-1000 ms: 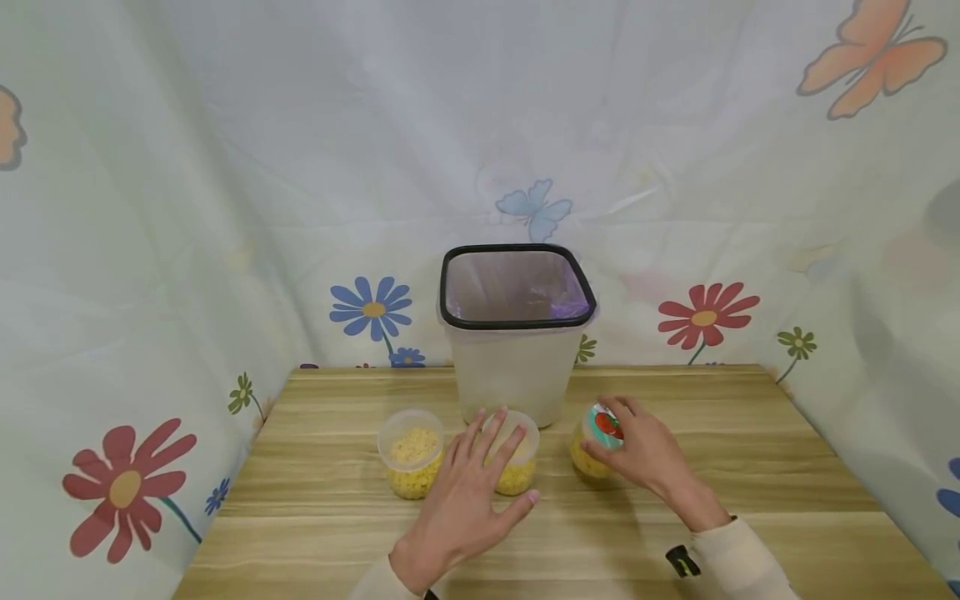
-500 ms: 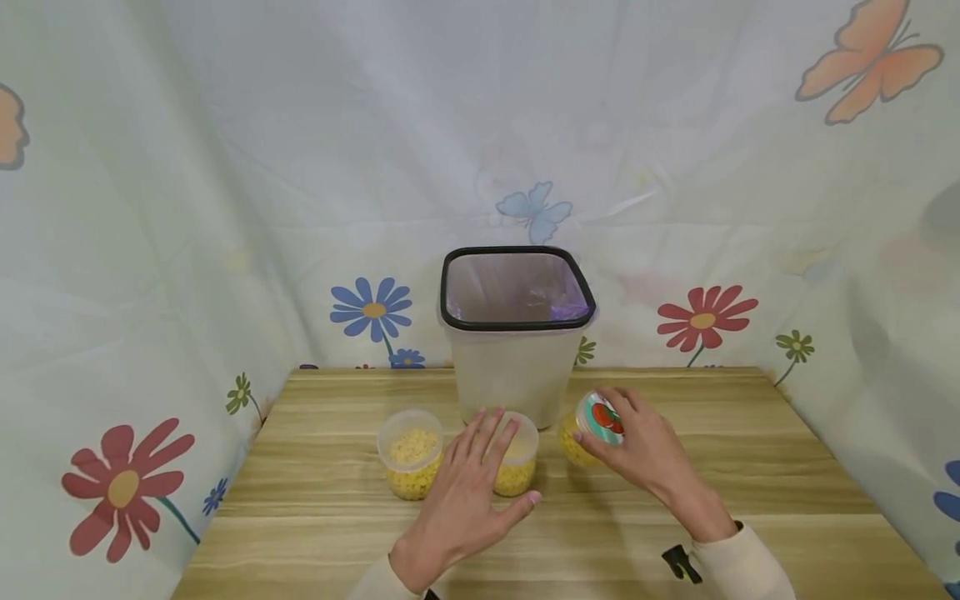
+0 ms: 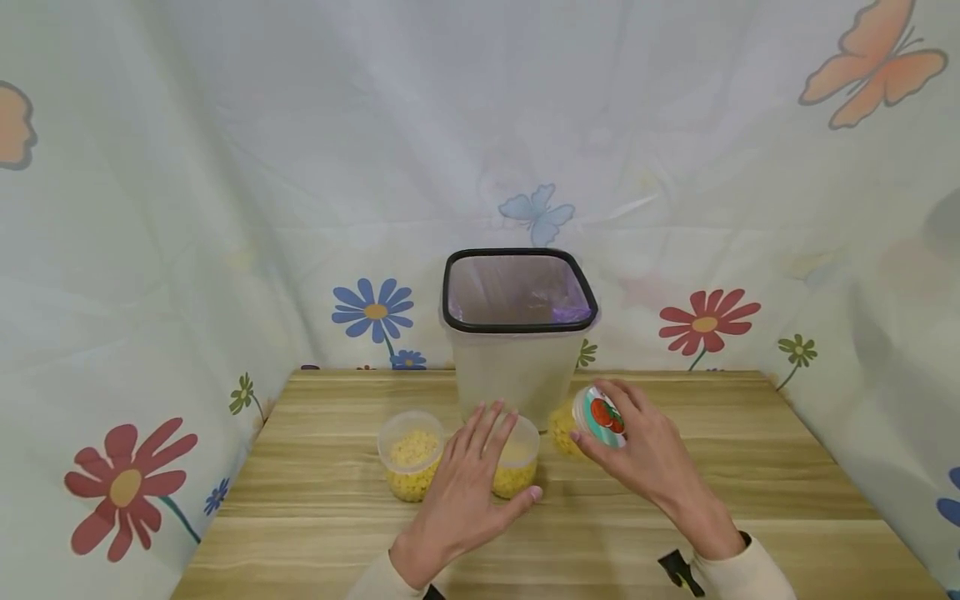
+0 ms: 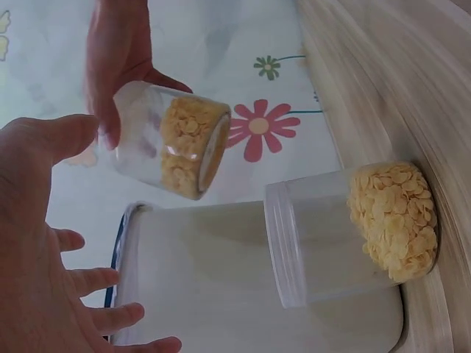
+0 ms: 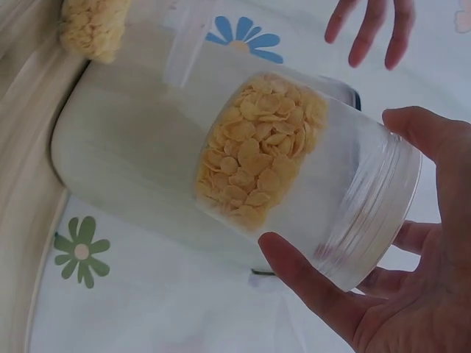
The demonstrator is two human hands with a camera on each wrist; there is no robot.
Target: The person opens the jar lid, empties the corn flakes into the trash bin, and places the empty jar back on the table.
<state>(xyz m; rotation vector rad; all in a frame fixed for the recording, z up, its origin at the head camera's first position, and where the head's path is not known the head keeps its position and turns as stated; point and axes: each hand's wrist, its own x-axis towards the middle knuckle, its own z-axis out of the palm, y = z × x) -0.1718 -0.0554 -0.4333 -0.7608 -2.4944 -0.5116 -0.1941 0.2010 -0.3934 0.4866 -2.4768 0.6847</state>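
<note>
The right hand's fingers [image 5: 309,283] and thumb are curled round the lidded end of a clear jar of corn flakes [image 5: 294,173], and the jar is held tilted, clear of the wooden table [image 3: 675,492], its flakes slid toward the bottom end. The jar's lid with a red picture [image 3: 600,414] is faced toward the camera in the head view, and the right hand [image 3: 645,454] is seen just right of the white bin.

The left hand's fingers [image 4: 96,279] are spread apart and straight, gripping nothing; the left hand [image 3: 468,483] is laid over the near side of the open middle jar [image 3: 517,467], though actual contact cannot be told. A second open jar of flakes [image 3: 410,454] is stood just to its left. Behind them, the black-rimmed bin [image 3: 517,350] is placed at the far edge, against the flower-printed curtain [image 3: 225,208].
</note>
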